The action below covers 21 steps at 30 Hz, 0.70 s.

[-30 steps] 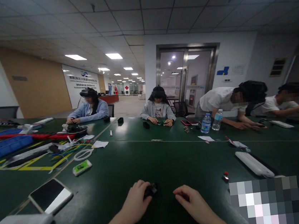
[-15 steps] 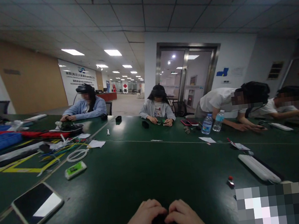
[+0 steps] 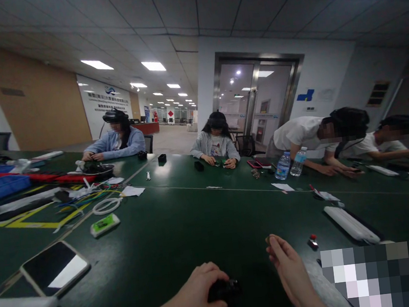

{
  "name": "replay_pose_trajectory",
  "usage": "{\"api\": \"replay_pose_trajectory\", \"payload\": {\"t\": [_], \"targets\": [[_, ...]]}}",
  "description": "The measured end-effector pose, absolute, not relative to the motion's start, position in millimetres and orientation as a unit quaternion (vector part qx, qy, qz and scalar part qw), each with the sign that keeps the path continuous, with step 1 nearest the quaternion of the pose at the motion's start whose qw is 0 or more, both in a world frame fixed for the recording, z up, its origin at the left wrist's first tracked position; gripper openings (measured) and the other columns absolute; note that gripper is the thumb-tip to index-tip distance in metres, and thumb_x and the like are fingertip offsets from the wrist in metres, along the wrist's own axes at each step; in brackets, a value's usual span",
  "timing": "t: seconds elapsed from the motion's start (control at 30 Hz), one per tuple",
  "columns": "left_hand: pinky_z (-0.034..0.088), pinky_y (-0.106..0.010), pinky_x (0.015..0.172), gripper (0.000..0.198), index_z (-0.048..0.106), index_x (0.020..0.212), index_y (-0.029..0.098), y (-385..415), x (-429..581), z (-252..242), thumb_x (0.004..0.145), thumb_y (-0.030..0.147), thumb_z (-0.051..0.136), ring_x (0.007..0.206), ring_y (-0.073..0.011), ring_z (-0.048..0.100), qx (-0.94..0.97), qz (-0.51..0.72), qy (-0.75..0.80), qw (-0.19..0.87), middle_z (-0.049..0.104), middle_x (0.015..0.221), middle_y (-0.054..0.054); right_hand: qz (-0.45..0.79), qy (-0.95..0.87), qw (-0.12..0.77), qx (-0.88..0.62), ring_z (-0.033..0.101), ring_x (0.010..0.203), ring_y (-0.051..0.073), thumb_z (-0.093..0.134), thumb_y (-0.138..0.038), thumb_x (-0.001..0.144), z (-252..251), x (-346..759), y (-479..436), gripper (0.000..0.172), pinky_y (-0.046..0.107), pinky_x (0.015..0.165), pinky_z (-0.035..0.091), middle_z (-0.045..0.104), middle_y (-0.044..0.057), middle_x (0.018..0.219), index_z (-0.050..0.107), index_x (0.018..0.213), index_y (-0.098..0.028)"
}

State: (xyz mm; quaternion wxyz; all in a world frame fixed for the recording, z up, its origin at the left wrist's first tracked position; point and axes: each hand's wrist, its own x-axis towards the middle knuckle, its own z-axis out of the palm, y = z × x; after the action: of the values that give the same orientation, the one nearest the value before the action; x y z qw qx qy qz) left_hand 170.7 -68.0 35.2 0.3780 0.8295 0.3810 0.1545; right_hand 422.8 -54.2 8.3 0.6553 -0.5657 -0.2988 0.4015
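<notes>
My left hand (image 3: 202,294) is closed around a small black object (image 3: 225,289) low over the green table (image 3: 169,236). A shiny end sticks out past my fingers; the rest is covered. To its right, my right hand (image 3: 292,271) is raised, thumb and fingertips pinched together. Whatever is in that pinch, if anything, is too small to make out. Nearest to my right hand lies a small red-topped item (image 3: 312,242).
On the left are a phone (image 3: 55,268), a green-and-white packet (image 3: 104,225), a coiled white cable (image 3: 107,206) and a blue tray (image 3: 0,190). Two water bottles (image 3: 282,165) stand toward the right. A long white case (image 3: 351,225) lies nearer. Several people sit or lean around the table.
My right hand has come away from the black object and moved right, fingers now pinched. My left hand still holds the object. The view has shifted slightly.
</notes>
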Motion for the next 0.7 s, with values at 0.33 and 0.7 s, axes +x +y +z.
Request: {"api": "replay_pose_trajectory", "payload": {"t": [0.33, 0.7], "targets": [[0.038, -0.034, 0.091, 0.044, 0.056, 0.112, 0.026, -67.6, 171.2, 35.5, 0.069, 0.025, 0.061, 0.103, -0.0199, 0.048, 0.833, 0.153, 0.383, 0.368, 0.055, 0.113, -0.003, 0.513, -0.222, 0.657, -0.506, 0.047, 0.051, 0.008, 0.074, -0.050, 0.058, 5.5, 428.2, -50.8, 0.044, 0.019, 0.046, 0.041, 0.054, -0.006, 0.060, 0.061, 0.086, -0.020], [0.035, -0.036, 0.094, 0.043, 0.059, 0.109, 0.028, -62.7, 174.0, 38.4, 0.067, 0.029, 0.063, 0.104, -0.0214, 0.048, 0.840, 0.127, 0.384, 0.363, 0.054, 0.113, -0.003, 0.467, -0.362, 0.599, -0.540, 0.050, 0.054, 0.013, 0.068, -0.060, 0.058, 9.3, 411.6, -57.7, 0.047, 0.024, 0.049, 0.040, 0.059, -0.001, 0.062, 0.060, 0.081, -0.020]]}}
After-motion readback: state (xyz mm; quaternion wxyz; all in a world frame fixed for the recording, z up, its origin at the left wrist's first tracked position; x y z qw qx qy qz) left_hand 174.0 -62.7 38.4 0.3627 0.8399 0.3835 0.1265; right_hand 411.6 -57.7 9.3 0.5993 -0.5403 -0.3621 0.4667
